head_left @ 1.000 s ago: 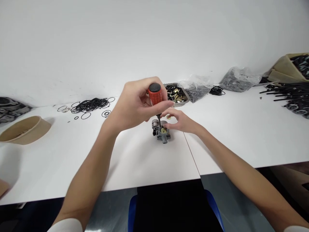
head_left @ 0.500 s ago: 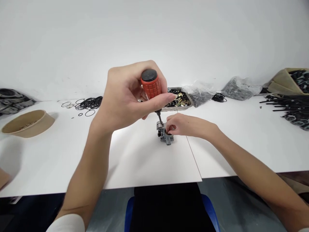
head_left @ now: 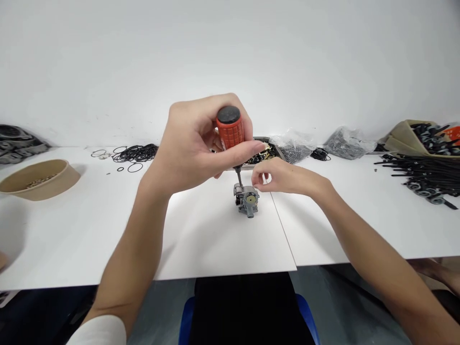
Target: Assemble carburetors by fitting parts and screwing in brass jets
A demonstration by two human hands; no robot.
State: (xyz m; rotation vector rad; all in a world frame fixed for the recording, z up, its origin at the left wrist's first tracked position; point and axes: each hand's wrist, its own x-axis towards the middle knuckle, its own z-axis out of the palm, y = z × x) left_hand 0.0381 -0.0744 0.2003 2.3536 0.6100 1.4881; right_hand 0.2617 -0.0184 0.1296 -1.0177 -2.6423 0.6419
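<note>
My left hand (head_left: 204,139) is wrapped around the red and black handle of a screwdriver (head_left: 230,127), held nearly upright. Its dark shaft reaches down to the upper left part of a small grey metal carburetor (head_left: 247,208), which sits on the white table. A brass-coloured disc (head_left: 251,198) shows in the carburetor's round opening. My right hand (head_left: 271,175) has its fingers curled together, with the tips at the carburetor's upper right edge. The screwdriver's tip and the exact fingertip contact are hard to see.
Behind my hands stands a metal tray (head_left: 268,153) of small parts, beside clear plastic bags (head_left: 296,143). Black rubber rings (head_left: 138,153) and a tan bowl (head_left: 53,179) lie left. Black parts (head_left: 427,175) and a tan container (head_left: 398,139) are at right. A seam crosses the table.
My right fingers have come out of the carburetor's opening to its upper right edge, uncovering the brass-coloured disc. The screwdriver stays on the carburetor in my left hand. The view has shifted slightly.
</note>
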